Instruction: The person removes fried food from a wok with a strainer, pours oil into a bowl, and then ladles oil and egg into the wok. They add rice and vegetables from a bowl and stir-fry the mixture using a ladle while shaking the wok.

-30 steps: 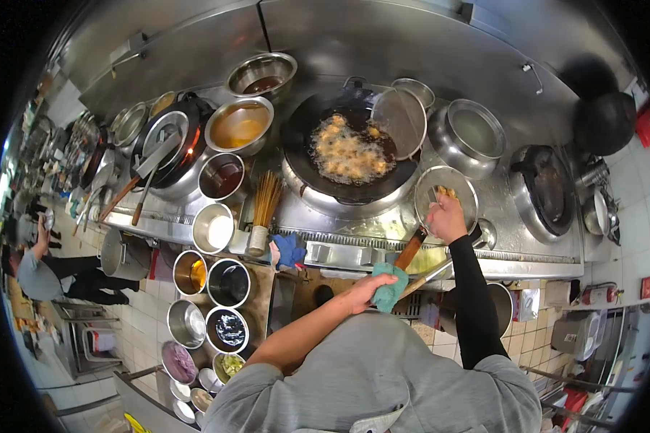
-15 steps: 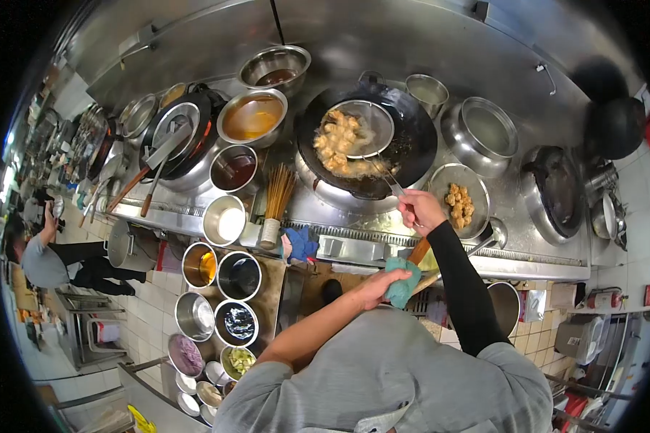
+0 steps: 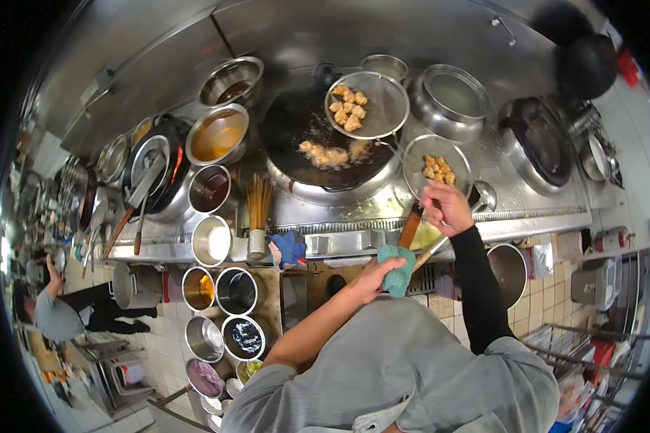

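Observation:
My right hand (image 3: 446, 208) is closed on the thin handle of a round mesh strainer (image 3: 386, 108), which is raised over the right side of the wok. Several golden fried pieces (image 3: 348, 108) lie in its left half. More pieces (image 3: 325, 154) float in the bubbling dark oil of the wok (image 3: 285, 123). My left hand (image 3: 377, 280) grips a green cloth (image 3: 396, 271) near my waist; whether a handle lies under the cloth is hidden. Just behind my right hand, a second strainer (image 3: 455, 148) rests on the counter with browned pieces (image 3: 438, 169) in it.
A ladle (image 3: 486, 196) and a brown wooden handle (image 3: 409, 227) lie by the counter edge. Left of the wok are a bamboo brush (image 3: 258, 209), a blue cloth (image 3: 289, 247) and sauce bowls (image 3: 218, 133). A steel pot (image 3: 451, 108) stands right. Another person (image 3: 58, 314) is far left.
My right hand has raised the strainer out of the oil with some fried pieces, leaving others in the wok. The camera view has shifted. My left hand still grips the green cloth.

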Tool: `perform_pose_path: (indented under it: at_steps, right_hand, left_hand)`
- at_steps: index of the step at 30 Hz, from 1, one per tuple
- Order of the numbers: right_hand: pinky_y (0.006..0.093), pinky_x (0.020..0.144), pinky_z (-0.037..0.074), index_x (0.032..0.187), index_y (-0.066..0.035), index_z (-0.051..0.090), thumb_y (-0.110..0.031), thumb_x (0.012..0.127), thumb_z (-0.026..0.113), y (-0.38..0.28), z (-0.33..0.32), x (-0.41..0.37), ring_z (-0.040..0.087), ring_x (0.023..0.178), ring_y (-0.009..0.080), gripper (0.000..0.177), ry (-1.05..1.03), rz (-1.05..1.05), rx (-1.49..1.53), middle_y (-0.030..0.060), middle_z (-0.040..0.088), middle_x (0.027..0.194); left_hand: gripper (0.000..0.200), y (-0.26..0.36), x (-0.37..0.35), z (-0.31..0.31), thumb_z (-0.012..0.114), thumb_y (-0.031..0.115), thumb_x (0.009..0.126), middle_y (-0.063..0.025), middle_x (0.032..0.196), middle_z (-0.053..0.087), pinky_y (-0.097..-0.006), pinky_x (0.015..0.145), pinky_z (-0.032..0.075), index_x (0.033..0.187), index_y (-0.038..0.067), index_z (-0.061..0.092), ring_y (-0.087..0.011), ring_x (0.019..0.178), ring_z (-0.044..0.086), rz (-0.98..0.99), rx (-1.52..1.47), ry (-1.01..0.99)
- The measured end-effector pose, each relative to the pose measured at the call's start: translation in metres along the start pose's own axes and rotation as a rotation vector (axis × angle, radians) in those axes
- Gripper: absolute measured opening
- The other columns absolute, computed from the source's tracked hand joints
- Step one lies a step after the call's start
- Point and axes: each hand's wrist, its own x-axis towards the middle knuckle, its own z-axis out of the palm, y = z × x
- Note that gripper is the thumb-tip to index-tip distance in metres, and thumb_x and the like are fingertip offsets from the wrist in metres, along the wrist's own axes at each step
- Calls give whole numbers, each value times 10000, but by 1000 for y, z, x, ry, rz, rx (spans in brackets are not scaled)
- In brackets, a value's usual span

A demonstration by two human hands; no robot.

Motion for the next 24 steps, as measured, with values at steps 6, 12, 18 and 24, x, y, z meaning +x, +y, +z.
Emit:
perform_pose_path:
  at_steps: [6, 12, 18, 24]
  right_hand:
    - [234, 335, 317, 1260, 25, 490, -104, 942, 560, -43, -38, -110, 404, 375, 88, 350, 321, -153, -273, 42, 531, 653]
    - [225, 364, 306, 1208, -12, 626, -89, 940, 519, -20, -81, -147, 390, 406, 51, 299, 563, -195, -636, -22, 502, 590]
    - [400, 686, 509, 1167, 0, 644, -93, 877, 567, 31, -110, -148, 628, 757, 342, 315, 712, -473, -1343, 210, 637, 851]
    - [477, 663, 516, 1196, -17, 632, -74, 868, 570, 27, -100, -156, 644, 749, 416, 338, 749, -511, -1586, 249, 660, 850]
  left_hand:
    - [454, -2, 8, 3, 710, 339, 842, -38, 995, 623, -334, 724, 522, 1184, 80, 561, -159, 851, 622, -35, -10, 55]
    - [378, -3, 8, 10, 672, 346, 868, -31, 963, 634, -332, 738, 510, 1136, 86, 611, -163, 865, 621, -38, 8, 80]
    - [372, -1, 9, 14, 655, 334, 881, -34, 968, 635, -329, 724, 501, 1150, 81, 608, -163, 849, 615, -20, 30, 76]
    - [355, 0, 8, 10, 645, 324, 891, -29, 955, 636, -321, 721, 497, 1147, 80, 611, -154, 845, 617, -29, 34, 62]
